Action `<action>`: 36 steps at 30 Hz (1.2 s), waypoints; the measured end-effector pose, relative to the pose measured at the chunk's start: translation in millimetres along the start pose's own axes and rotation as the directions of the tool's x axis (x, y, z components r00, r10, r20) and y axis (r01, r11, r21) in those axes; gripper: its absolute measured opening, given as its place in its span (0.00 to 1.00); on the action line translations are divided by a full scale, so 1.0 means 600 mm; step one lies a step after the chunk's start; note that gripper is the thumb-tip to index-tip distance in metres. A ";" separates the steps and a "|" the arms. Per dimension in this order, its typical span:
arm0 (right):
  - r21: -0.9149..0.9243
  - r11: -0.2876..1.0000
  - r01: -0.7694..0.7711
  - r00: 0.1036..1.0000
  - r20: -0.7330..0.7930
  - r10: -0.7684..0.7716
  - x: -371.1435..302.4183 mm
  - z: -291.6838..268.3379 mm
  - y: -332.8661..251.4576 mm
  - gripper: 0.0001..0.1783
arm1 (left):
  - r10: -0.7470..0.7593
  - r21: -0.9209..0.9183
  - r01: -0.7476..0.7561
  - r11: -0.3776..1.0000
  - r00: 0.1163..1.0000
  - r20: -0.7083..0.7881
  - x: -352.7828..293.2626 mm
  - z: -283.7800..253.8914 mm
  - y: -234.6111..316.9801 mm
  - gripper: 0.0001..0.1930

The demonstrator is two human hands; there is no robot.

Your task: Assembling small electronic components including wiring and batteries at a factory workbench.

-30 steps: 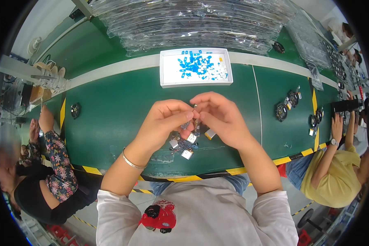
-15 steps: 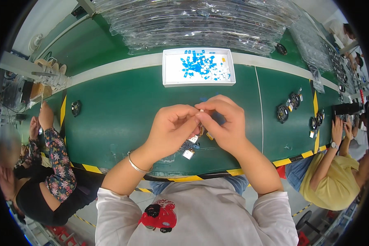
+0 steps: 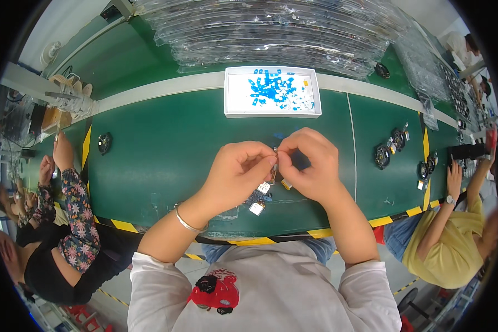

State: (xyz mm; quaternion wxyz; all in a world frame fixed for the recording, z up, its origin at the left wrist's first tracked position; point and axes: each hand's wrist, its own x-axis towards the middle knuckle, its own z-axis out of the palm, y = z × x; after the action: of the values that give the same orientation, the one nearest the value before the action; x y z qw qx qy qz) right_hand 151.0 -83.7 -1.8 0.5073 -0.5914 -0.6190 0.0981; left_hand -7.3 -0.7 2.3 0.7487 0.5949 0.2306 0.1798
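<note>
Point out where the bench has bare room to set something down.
Free: bench between the left black disc and left hand, and between the right hand and the right black discs. Crowded: by the hands, where small parts lie.

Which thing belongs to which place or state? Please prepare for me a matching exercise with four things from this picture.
1. White box
2. Silver bracelet
3. Clear plastic trays
4. Loose electronic parts

A. Lying on the green table, close to the left hand
B. Holding blue and white pieces
C. Worn at the left wrist
D. Stacked on the far side

Pairs: 1-B, 2-C, 3-D, 4-A
</note>
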 end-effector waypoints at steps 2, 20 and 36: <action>-0.001 1.000 0.003 1.000 -0.006 -0.003 0.000 0.003 0.007 0.06 | 0.003 0.042 -0.003 0.999 1.000 0.006 -0.001 -0.001 0.001 0.06; -0.143 0.989 -0.050 0.999 -0.010 0.049 -0.002 0.026 -0.002 0.11 | -0.149 -0.262 0.155 0.953 0.988 0.040 0.010 -0.030 0.005 0.23; 0.203 0.931 -0.303 0.951 -0.001 0.310 -0.011 -0.017 -0.028 0.06 | 0.399 0.572 0.742 0.351 0.434 -0.808 -0.086 -0.430 0.008 0.25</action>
State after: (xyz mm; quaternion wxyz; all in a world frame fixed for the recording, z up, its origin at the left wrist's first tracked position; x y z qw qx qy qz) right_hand 146.4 -98.7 11.4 0.5528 -0.6282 -0.4978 0.2282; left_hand -194.7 180.9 -34.0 0.0552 0.6723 0.7123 0.1937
